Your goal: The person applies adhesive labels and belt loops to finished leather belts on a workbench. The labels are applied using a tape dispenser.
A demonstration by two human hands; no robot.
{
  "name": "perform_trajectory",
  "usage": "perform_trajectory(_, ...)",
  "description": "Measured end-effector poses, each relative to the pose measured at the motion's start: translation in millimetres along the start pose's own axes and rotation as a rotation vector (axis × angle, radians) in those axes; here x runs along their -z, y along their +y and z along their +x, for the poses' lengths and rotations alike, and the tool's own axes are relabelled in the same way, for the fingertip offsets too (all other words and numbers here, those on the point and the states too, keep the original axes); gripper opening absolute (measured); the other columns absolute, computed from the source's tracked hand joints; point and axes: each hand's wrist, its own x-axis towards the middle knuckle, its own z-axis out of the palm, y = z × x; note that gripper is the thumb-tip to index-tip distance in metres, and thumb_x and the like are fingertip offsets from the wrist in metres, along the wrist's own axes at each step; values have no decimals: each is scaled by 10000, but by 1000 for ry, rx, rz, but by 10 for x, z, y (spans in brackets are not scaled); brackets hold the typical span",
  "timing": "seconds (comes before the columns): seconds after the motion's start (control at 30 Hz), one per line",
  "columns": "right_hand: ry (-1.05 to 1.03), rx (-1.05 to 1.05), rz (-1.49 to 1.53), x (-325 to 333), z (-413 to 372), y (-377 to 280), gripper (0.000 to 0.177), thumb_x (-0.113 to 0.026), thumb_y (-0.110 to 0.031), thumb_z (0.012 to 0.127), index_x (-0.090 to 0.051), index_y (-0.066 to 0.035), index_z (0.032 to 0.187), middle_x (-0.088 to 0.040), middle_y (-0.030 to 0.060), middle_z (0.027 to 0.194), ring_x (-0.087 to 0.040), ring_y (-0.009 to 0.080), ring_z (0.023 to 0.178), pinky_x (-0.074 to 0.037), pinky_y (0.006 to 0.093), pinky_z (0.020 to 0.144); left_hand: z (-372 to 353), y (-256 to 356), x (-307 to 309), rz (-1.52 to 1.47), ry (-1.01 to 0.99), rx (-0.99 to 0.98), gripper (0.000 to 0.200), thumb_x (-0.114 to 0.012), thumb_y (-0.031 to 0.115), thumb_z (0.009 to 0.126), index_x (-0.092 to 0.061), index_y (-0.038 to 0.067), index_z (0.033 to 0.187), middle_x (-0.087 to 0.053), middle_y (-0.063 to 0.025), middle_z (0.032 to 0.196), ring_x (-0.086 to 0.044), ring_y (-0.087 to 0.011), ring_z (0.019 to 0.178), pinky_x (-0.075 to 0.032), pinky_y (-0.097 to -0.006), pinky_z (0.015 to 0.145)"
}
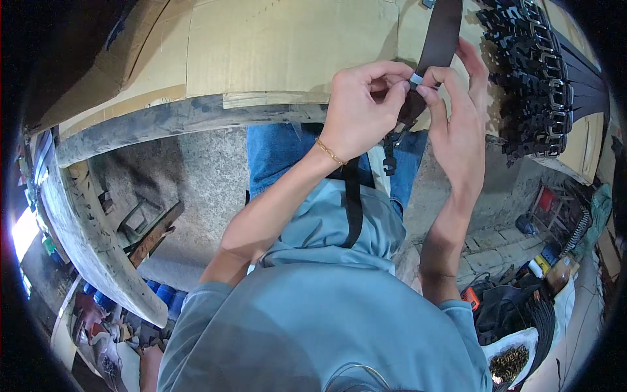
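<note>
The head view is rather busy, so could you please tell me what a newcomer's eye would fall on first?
Probably the dense row of metal buckles on dark straps, stacked at the upper right. Next might come the left hand and right hand, meeting at a small pale band across a brown strap, top centre-right. The blue-grey shirt fills the bottom centre.

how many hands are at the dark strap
2. The left hand, with a gold-coloured bracelet at its wrist, is on one side of the dark strap; the right hand is on the other. Some fingers are partly hidden, but no other hand shows.
</note>
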Motion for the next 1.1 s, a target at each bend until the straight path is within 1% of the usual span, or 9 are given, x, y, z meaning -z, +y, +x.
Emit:
perform_trajectory(0.1, -38, -38, 65, -26, -3, 108, 152, -608, 17, 776, -578, -66, 899, -335, 188, 1329, -469, 346, 1154, -424, 373, 882, 20, -17, 1, 2, 3, -6, 143, -561, -18, 803, -627, -74, 917, -642, -68, 736, -593, -79, 669, -502, -230, 634)
perform_trajectory(0.2, -14, 37, 128, -86, -24, 246, 151, -612, 23, 771, -581, -59, 895, -340, 187, 1327, -453, 332, 1174, -427, 364, 881, 40, -16, 18, 9, -17, -9, 145, -562, -17, 794, -630, -73, 910, -642, -69, 725, -593, -80, 664, -502, -230, 638)
perform_trajectory(0.47, 144, 75, 151, -79, -35, 185, 148, -683, -14, 729, -627, -62, 857, -354, 174, 1335, -421, 304, 1212, -454, 365, 867, 37, -7, 11, 9, -25, -3, 143, -556, -16, 792, -626, -86, 896, -635, -57, 708, -577, -60, 656, -491, -215, 619)
perform_trajectory(0.5, 148, 75, 148, -77, -39, 169, 148, -683, -14, 729, -627, -62, 857, -354, 174, 1335, -421, 304, 1212, -454, 365, 867, 31, 12, 26, 29, -48, 38, 159, -569, -16, 805, -626, -70, 944, -634, -50, 760, -576, -61, 699, -487, -207, 643)
perform_trajectory(0.67, 246, 158, 51, -108, -89, 153, 196, -702, -24, 709, -678, -74, 897, -452, 158, 1300, -497, 316, 1124, -481, 380, 809, 32, -8, 25, 51, -71, 55, 184, -581, -13, 818, -627, -53, 992, -634, -42, 819, -572, -60, 741, -482, -199, 664)
perform_trajectory(0.77, 264, 157, -15, -104, -112, 100, 211, -697, -12, 719, -713, -100, 911, -517, 143, 1256, -532, 288, 1109, -492, 369, 820, 31, -1, 3, 34, -24, -2, 145, -553, -16, 798, -624, -92, 899, -614, -30, 694, -565, -46, 660, -482, -204, 599)
perform_trajectory(0.97, 276, 166, -73, -126, -150, 122, 205, -700, -13, 712, -711, -93, 900, -538, 132, 1235, -552, 283, 1074, -500, 357, 802, 20, 23, 8, 41, -25, -3, 149, -556, -17, 799, -625, -94, 906, -613, -31, 701, -567, -47, 665, -485, -206, 600)
perform_trajectory(1.03, 280, 169, -50, -155, -173, 147, 216, -697, -4, 692, -706, -86, 891, -527, 136, 1241, -550, 290, 1030, -486, 359, 788, 17, 32, 26, 70, -63, 51, 193, -575, -3, 819, -624, -64, 995, -635, -44, 816, -571, -59, 736, -483, -195, 660)
perform_trajectory(1.1, 281, 172, -28, -167, -156, 153, 226, -694, 5, 671, -701, -79, 882, -516, 139, 1247, -549, 297, 986, -472, 361, 774, 21, -1, 28, 53, -63, 35, 192, -573, -4, 819, -624, -65, 994, -634, -46, 820, -575, -62, 740, -487, -199, 668)
